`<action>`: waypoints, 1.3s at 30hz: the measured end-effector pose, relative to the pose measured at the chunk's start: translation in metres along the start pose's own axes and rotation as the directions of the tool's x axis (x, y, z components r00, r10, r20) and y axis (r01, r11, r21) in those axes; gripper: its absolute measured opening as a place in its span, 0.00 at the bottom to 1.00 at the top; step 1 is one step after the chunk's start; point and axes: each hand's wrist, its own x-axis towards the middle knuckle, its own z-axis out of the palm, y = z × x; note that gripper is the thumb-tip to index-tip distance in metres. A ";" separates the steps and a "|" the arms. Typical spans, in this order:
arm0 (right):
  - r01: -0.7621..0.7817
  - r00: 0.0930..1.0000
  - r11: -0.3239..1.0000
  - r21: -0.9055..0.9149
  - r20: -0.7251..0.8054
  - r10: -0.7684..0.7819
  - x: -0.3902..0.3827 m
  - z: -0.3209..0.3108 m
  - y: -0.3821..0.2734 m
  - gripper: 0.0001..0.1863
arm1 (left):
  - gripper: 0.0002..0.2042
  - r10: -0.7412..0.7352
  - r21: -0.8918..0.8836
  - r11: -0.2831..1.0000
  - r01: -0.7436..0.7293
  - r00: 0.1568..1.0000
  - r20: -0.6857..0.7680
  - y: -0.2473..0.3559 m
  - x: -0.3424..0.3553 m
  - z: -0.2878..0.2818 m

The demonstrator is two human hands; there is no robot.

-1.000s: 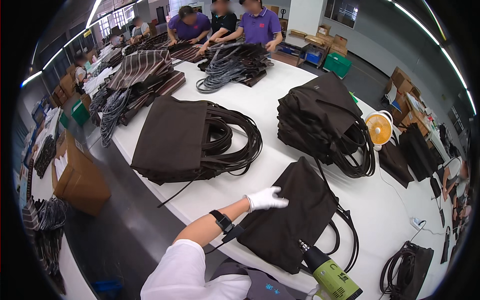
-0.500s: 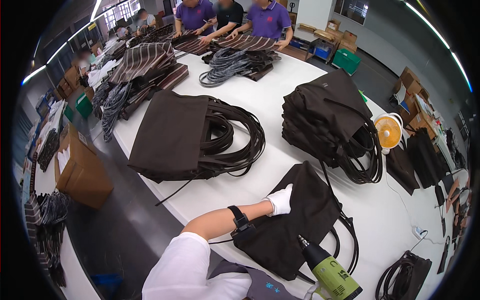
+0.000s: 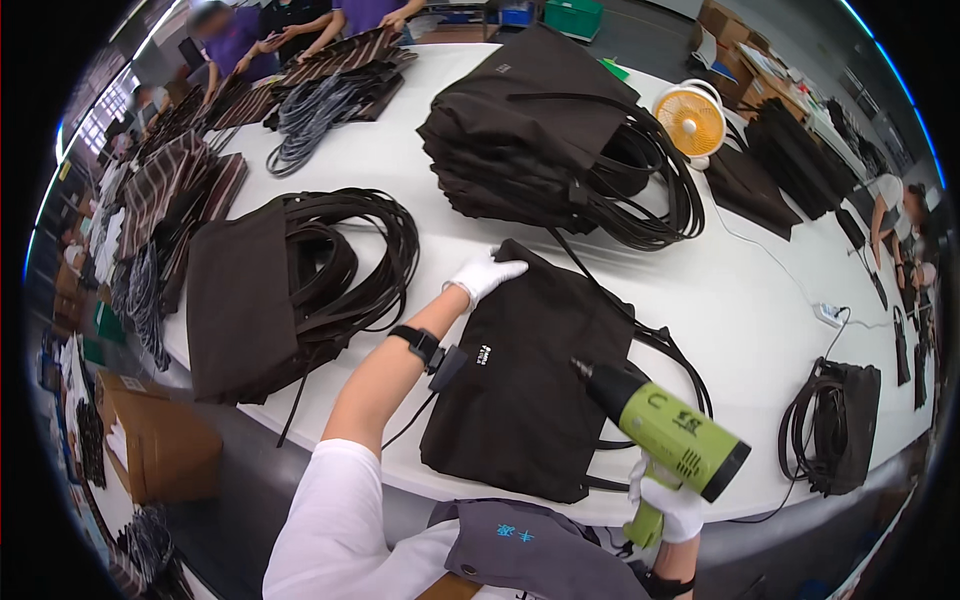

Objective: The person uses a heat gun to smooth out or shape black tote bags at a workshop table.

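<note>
A dark brown tote bag (image 3: 530, 400) lies flat on the white table in front of me, its straps trailing to the right. White-gloved, my left hand (image 3: 488, 277) is closed at the bag's far left corner, its fingers partly hidden. My right hand (image 3: 665, 505), also in a white glove, grips the handle of a green and black heat gun (image 3: 680, 435). The gun's metal nozzle points left, over the right part of the bag.
Stacks of brown bags stand at the left (image 3: 240, 300) and far side (image 3: 530, 120). An orange and white fan (image 3: 690, 122) stands at the far right, a white power strip (image 3: 828, 315) nearer. Another bag (image 3: 845, 430) lies right. Co-workers handle striped fabric (image 3: 340, 55) far left.
The view has swung to the right. My left hand has moved from the middle of the bag to its far corner, and the bag lies flatter. The heat gun and right hand have come further into view.
</note>
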 end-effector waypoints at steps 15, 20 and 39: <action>0.085 0.995 0.989 -0.120 -0.038 -0.090 0.093 0.045 -0.034 0.17 | 0.22 0.339 0.671 0.691 -0.270 0.940 0.029 0.026 0.038 0.032; 0.030 0.999 0.988 -0.150 -0.010 -0.032 0.083 0.056 -0.036 0.21 | 0.26 -0.004 0.254 0.967 0.020 0.998 -0.065 -0.036 0.075 -0.020; -0.040 0.983 0.982 -0.183 0.170 0.072 0.144 0.093 -0.054 0.19 | 0.28 -0.270 -0.308 0.899 0.311 0.948 0.167 0.007 0.036 -0.044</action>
